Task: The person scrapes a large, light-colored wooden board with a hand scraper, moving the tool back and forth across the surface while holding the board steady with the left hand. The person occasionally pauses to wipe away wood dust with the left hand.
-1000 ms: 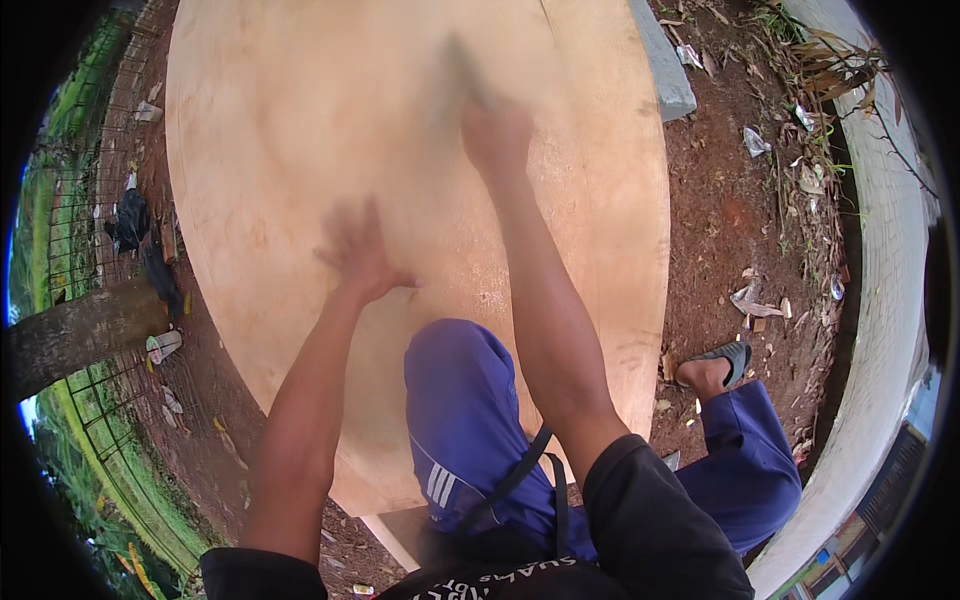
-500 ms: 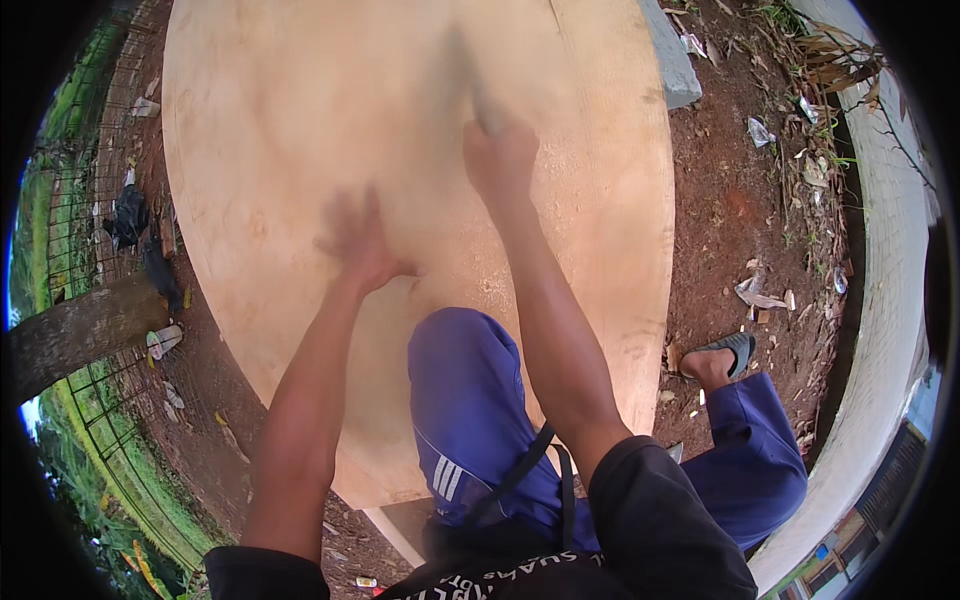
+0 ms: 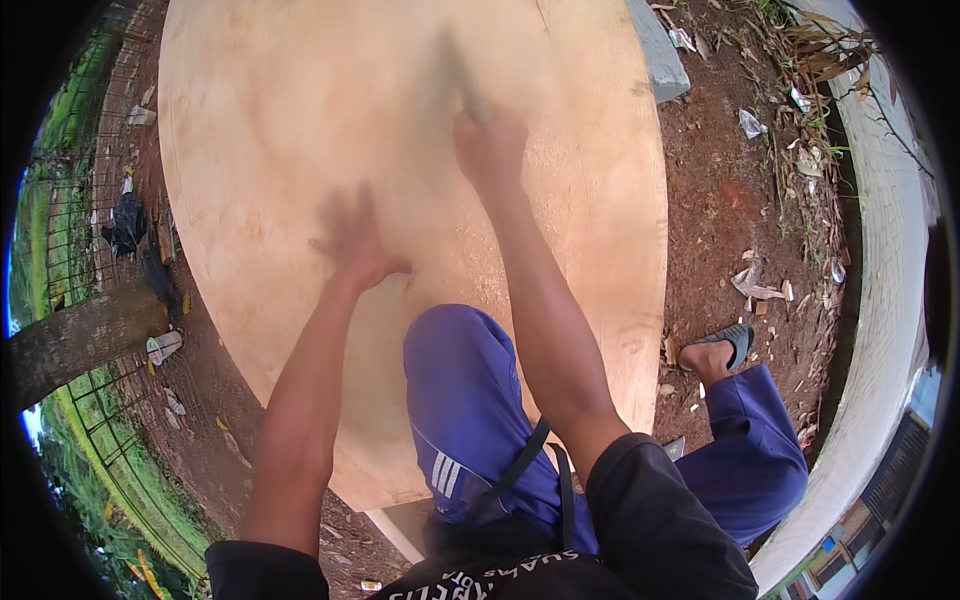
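A large, pale plywood board (image 3: pixel 230 200) fills the middle of the view under me. My left hand (image 3: pixel 355 240) lies on it with fingers spread, hazy in the picture. My right hand (image 3: pixel 490 140) is closed round the handle of a dark, long tool (image 3: pixel 455 70) on the board, too blurred to identify. My bent knee (image 3: pixel 455 370) in blue trousers rests on the board between my forearms, and my sandalled foot (image 3: pixel 720 355) is on the soil to the right.
Grey slab (image 3: pixel 655 55) at the board's upper right. White low wall (image 3: pixel 880 300) along the right, with litter on soil (image 3: pixel 730 220) beside it. At the left, wire fence (image 3: pixel 90 210), tree trunk (image 3: pixel 90 330), black plastic (image 3: pixel 125 225) and a cup (image 3: pixel 165 345).
Compared with half a second ago, the right hand and tool sit slightly higher and further left in the picture, as does the board's edge. The left hand stays spread on the board.
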### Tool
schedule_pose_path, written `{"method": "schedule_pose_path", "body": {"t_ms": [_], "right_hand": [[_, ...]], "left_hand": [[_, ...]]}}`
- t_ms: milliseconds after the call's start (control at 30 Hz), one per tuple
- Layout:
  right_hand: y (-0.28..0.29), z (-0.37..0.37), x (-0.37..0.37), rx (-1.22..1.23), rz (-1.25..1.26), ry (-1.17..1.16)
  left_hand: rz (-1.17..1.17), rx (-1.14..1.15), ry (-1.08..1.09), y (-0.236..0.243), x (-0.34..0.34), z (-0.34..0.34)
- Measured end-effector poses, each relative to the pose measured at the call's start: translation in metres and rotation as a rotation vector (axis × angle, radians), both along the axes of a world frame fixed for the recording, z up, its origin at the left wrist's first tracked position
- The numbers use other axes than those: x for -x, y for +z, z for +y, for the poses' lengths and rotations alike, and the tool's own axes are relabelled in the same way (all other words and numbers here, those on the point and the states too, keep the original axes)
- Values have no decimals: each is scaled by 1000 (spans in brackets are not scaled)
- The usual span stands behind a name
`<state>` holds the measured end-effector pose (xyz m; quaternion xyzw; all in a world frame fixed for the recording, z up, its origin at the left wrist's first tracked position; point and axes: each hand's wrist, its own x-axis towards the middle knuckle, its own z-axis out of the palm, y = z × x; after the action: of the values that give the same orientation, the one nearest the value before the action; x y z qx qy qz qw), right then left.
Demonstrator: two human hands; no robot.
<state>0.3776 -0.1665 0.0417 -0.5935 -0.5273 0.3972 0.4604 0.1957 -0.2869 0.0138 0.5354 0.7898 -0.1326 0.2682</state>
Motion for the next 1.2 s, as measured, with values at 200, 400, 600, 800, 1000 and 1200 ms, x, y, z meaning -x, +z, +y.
{"method": "schedule_pose_path", "body": {"t_ms": [200, 400, 600, 800, 1000, 1200], "right_hand": [[19, -153, -31, 165, 132, 28], [13, -128, -27, 226, 150, 35], [6, -46, -10, 127, -49, 50], [48, -205, -51, 131, 173, -9], [8, -15, 2, 52, -43, 8], [38, -198, -47, 183, 124, 21]], "left_hand": [[30, 44, 61, 0, 24, -26], [54, 42, 45, -4, 21, -27], [11, 7, 23, -8, 13, -30], [36, 18, 56, -6, 24, -28], [1, -26, 19, -2, 6, -8], [28, 12, 55, -6, 28, -30]]}}
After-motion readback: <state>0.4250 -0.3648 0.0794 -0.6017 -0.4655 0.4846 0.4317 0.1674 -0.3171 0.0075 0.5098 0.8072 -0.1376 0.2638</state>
